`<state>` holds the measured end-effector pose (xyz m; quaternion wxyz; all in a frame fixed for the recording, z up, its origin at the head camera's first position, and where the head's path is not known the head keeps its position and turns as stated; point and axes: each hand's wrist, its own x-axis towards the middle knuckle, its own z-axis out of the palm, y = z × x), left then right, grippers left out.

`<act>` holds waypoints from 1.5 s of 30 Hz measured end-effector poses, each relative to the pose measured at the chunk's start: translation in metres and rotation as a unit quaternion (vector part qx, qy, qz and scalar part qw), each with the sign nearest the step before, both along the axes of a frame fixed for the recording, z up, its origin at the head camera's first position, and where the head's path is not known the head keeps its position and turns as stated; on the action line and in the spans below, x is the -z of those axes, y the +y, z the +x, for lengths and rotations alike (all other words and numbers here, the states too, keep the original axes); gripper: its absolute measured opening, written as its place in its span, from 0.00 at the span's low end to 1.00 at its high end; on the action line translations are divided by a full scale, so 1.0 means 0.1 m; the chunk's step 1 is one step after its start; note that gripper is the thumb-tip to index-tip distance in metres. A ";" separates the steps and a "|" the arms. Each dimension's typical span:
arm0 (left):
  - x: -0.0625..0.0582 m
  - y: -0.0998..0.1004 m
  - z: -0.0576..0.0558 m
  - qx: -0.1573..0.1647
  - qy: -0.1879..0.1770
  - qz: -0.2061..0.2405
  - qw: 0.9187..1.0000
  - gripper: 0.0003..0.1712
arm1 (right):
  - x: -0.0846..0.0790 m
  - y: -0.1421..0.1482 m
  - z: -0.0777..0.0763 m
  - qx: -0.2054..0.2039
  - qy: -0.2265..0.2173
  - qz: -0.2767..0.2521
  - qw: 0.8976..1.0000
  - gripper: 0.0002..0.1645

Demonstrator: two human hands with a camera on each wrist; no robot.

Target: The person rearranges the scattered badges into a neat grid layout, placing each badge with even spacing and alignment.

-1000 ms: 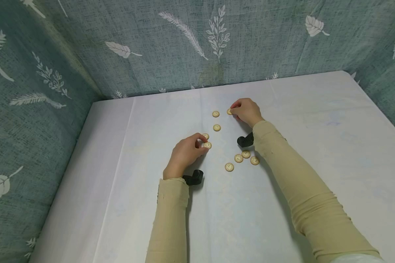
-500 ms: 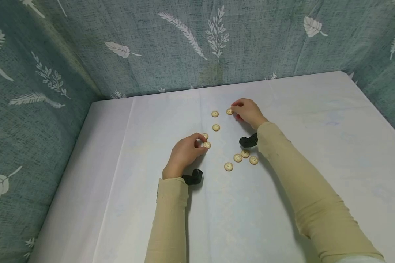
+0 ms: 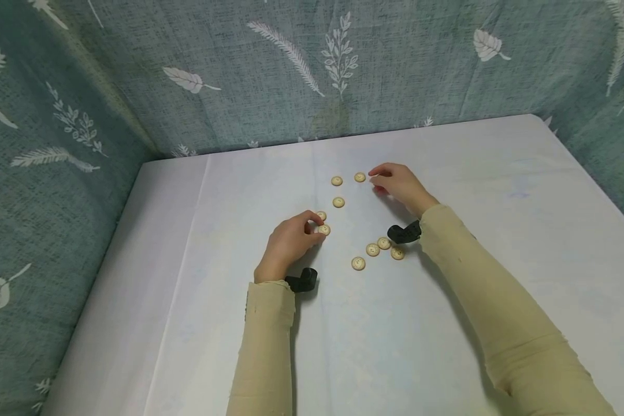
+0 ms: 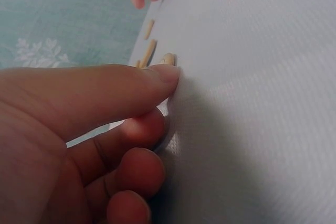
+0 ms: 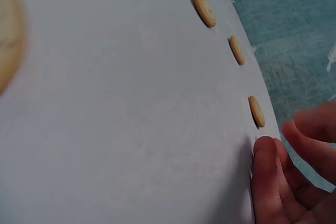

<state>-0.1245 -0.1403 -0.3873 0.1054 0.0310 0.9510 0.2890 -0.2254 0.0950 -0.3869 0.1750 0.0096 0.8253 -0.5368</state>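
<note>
My left hand [image 3: 291, 242] pinches a round beige disc [image 3: 324, 230] with small dark marks between thumb and index finger, at the tabletop. Another such disc [image 3: 321, 215] lies just beyond the index fingertip. In the left wrist view the thumb partly covers the discs behind it. My right hand [image 3: 399, 186] holds nothing; its fingertips stand a little to the right of a flat-lying disc [image 3: 360, 177]. That same disc [image 5: 256, 112] shows beside the fingertips in the right wrist view, with a gap between.
Two more discs, one farther back [image 3: 337, 181] and one nearer [image 3: 338, 202], lie between the hands. Several others [image 3: 372, 249] lie in a loose group left of the right wrist's black camera [image 3: 404, 233]. The white-covered table [image 3: 213, 335] meets a green leaf-patterned cloth [image 3: 239, 86] behind.
My right hand has let go of the far disc and drawn back slightly to the right and nearer. The left hand keeps its pinch in place. The view has shifted slightly.
</note>
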 end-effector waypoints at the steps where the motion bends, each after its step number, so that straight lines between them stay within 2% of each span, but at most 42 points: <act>1: 0.00 0.00 0.00 -0.001 0.000 0.001 1.000 0.13 | 0.00 0.01 0.01 -0.005 0.001 0.005 1.000 0.17; 8: 0.02 -0.02 -0.01 -0.004 -0.004 0.001 1.000 0.13 | 0.02 0.09 0.11 -0.052 0.027 0.065 0.996 0.16; 13: 0.02 -0.03 -0.01 -0.006 -0.008 0.001 1.000 0.13 | 0.00 0.12 0.19 -0.106 0.078 0.133 0.982 0.16; 16: 0.01 -0.03 -0.02 -0.008 -0.009 0.001 1.000 0.13 | 0.00 0.14 0.23 -0.121 0.105 0.153 0.975 0.16; 22: -0.01 -0.03 -0.02 -0.010 -0.012 0.002 1.000 0.13 | -0.01 0.18 0.33 -0.123 0.119 0.161 0.972 0.15; 31: 0.00 -0.02 -0.04 -0.007 -0.012 0.003 1.000 0.13 | -0.02 0.32 0.47 -0.138 0.115 0.161 0.971 0.16; 38: 0.00 -0.01 -0.02 -0.010 -0.019 0.007 1.000 0.12 | -0.03 0.37 0.54 -0.166 0.089 0.166 0.968 0.18; 45: -0.01 0.00 -0.01 -0.004 -0.014 0.006 1.000 0.12 | -0.01 0.39 0.58 -0.171 0.104 0.164 0.966 0.17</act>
